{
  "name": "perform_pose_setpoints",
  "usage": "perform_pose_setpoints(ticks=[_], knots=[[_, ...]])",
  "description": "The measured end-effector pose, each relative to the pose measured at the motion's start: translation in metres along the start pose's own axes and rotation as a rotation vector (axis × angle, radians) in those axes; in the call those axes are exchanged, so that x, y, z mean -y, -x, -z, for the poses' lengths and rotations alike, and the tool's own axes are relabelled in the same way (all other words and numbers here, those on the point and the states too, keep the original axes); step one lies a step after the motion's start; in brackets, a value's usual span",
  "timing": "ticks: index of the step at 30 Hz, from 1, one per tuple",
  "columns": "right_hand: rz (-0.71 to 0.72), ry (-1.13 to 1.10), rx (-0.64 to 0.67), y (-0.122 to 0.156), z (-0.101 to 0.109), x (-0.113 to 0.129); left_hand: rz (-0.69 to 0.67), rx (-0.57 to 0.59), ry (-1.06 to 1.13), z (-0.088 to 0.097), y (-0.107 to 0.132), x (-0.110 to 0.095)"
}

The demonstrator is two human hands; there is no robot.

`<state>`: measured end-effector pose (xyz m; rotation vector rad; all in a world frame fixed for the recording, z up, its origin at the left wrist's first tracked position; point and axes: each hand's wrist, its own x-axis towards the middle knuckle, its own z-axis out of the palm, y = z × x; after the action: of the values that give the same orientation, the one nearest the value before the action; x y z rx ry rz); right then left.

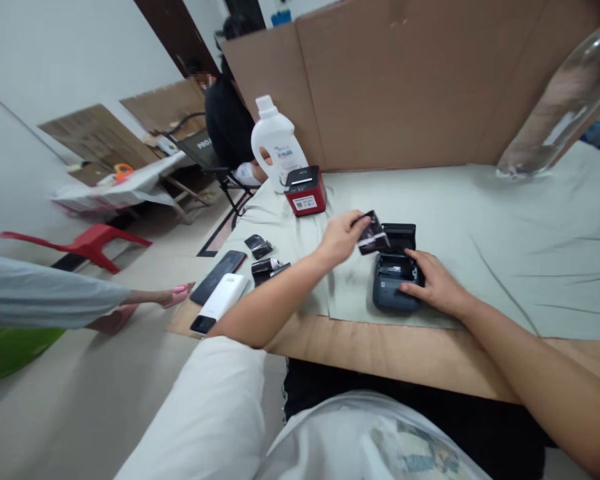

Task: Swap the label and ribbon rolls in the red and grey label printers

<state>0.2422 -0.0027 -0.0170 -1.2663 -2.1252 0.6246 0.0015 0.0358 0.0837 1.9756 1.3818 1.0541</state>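
My left hand (pixel 341 238) pinches a small dark printed sheet (pixel 373 233) between thumb and fingers, above the left side of the open lid. Below and right of it sits a small dark portable printer (pixel 396 293), its lid (pixel 401 235) flipped open toward the back. My right hand (pixel 437 285) grips the printer's right side, thumb over its front top and fingers by the hinge. Curled dark paper pieces (pixel 259 245) lie left of my left forearm, with more curled prints (pixel 266 269) just nearer, partly hidden by that forearm.
A white jug (pixel 280 143) stands behind a red-and-black box-shaped device (pixel 305 191). A dark phone (pixel 219 277) and a white power bank (pixel 221 303) lie near the left edge. Cardboard (pixel 405 87) walls the back; a clear bottle (pixel 555 113) leans right. People are at left.
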Motion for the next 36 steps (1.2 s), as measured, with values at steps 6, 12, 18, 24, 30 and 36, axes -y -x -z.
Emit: perform_pose_setpoints(ticks=[6, 12, 18, 24, 30, 36], knots=[[-0.061, 0.037, 0.064, 0.0, 0.003, 0.005, 0.253, 0.195, -0.642, 0.111, 0.016, 0.048], [-0.056, 0.039, 0.071, 0.0, 0.004, 0.005, 0.325, 0.433, -0.795, 0.142, 0.061, 0.084], [-0.048, 0.035, 0.063, 0.0, 0.003, 0.004, 0.27, 0.167, -0.898, 0.126, 0.089, 0.072], [-0.042, 0.042, 0.063, -0.001, 0.005, 0.006, 0.412, 0.148, -0.994, 0.105, 0.105, 0.074], [-0.059, 0.042, 0.08, -0.001, 0.005, 0.008, 0.368, 0.26, -0.956, 0.096, 0.107, 0.08], [-0.047, 0.033, 0.077, -0.002, 0.004, 0.008, 0.29, 0.42, -0.24, 0.093, 0.092, 0.041]])
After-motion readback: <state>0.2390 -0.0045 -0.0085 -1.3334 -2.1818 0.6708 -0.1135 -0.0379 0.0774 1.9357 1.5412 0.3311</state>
